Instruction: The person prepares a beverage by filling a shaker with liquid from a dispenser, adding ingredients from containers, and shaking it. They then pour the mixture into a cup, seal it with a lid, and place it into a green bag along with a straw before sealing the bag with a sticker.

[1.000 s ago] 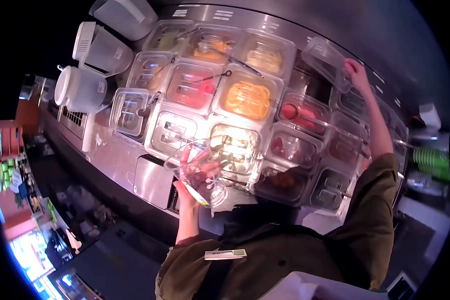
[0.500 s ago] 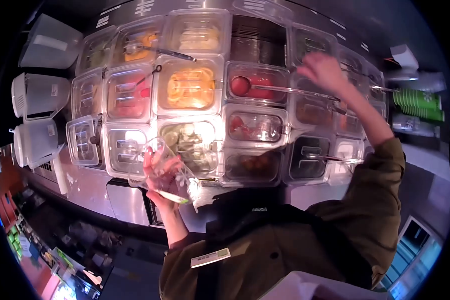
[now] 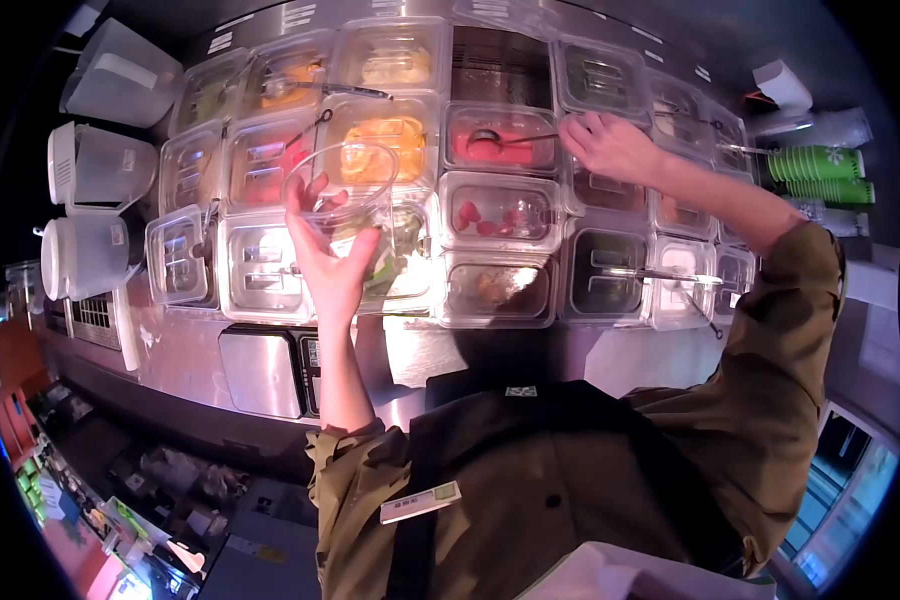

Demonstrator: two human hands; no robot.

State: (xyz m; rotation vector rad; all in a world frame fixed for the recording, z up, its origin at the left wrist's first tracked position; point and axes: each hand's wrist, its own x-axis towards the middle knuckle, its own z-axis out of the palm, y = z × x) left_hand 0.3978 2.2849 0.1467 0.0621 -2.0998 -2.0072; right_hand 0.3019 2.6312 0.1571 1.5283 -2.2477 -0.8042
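Note:
My left hand (image 3: 330,265) is wrapped round a clear plastic cup (image 3: 388,225), its wide mouth facing up and away from me. The cup is over a tub with pale green contents, and some green shows through its wall. My right hand (image 3: 610,148) closes on the handle end of a ladle (image 3: 525,138). The ladle's round bowl rests in a clear tub of red, pulpy food (image 3: 513,152). Just left of that is a tub of orange slices (image 3: 382,140). In front of the red tub, another tub (image 3: 500,215) holds a few red pieces.
Several lidded clear tubs fill the counter, some with utensil handles sticking out, such as the tongs (image 3: 660,275). A scale (image 3: 260,372) lies at the front left. White-lidded pitchers (image 3: 95,255) line the left side; stacked green cups (image 3: 820,165) lie at the right.
My right hand has come down leftward onto the ladle handle, and the handle has shifted. My left hand has raised the cup and turned its mouth upward. The view has shifted slightly.

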